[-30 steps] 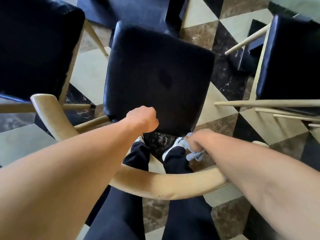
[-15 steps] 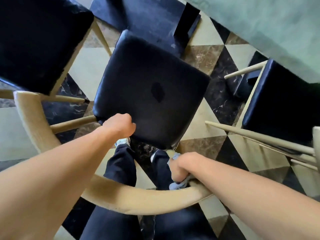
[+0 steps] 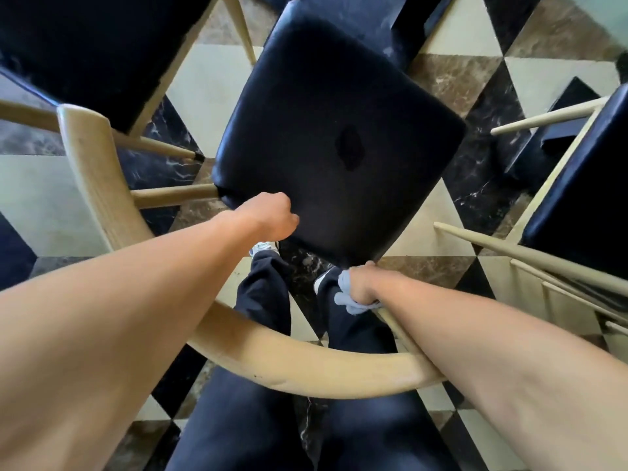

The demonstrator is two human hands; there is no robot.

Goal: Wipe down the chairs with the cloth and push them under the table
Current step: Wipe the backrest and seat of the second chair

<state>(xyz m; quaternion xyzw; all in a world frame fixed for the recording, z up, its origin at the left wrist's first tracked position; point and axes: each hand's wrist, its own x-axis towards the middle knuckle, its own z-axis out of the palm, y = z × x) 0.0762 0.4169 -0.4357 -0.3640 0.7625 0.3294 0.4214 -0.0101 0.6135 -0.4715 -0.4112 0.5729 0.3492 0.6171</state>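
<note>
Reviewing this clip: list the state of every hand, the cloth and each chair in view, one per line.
left hand: fingers curled, at the near-left edge of the middle chair seat.
right hand: grips the cloth at the seat's near corner.
cloth: bunched in the right hand.
middle chair: turned at an angle, seat bare.
left chair: partly in view, untouched.
right chair: partly in view, untouched.

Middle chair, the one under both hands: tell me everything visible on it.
The middle chair has a black padded seat, leather-like and glossy, with one dark oval mark near its centre. A curved pale wooden backrest rail wraps the near side, joined by wooden spindles. The left hand rests fisted at the seat's near edge; the right hand grips a light blue cloth against a spindle.
</note>
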